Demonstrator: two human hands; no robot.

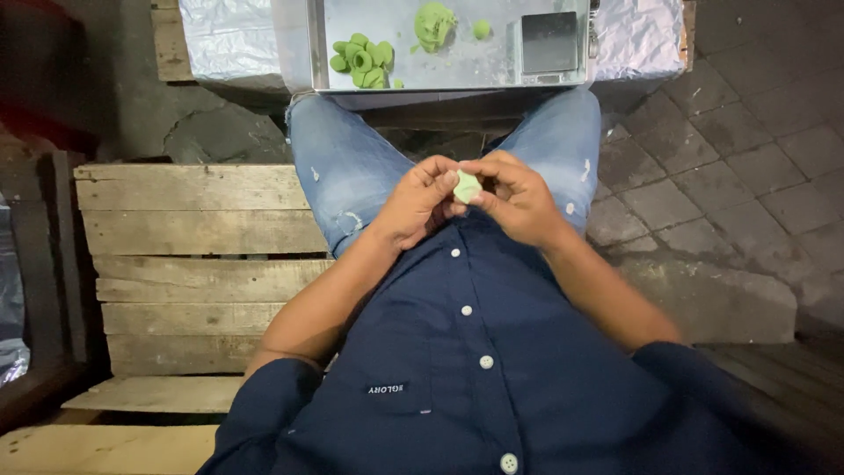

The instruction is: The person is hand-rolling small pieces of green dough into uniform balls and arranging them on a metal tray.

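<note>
My left hand (418, 204) and my right hand (517, 195) meet over my lap, and both pinch one small pale green piece of dough (467, 186) between their fingertips. Ahead of my knees lies a metal tray (457, 66). On it, a cluster of shaped green dough pieces (362, 60) sits at the left. A larger green dough lump (433, 24) and a small green ball (481, 29) lie further back. A small dark digital scale (549, 42) stands at the tray's right end.
The tray rests on a foil-covered surface (230, 40). I sit in blue jeans and a dark blue shirt on a wooden pallet (198, 264) that stretches to my left. Grey paving stones (730, 176) cover the ground on the right.
</note>
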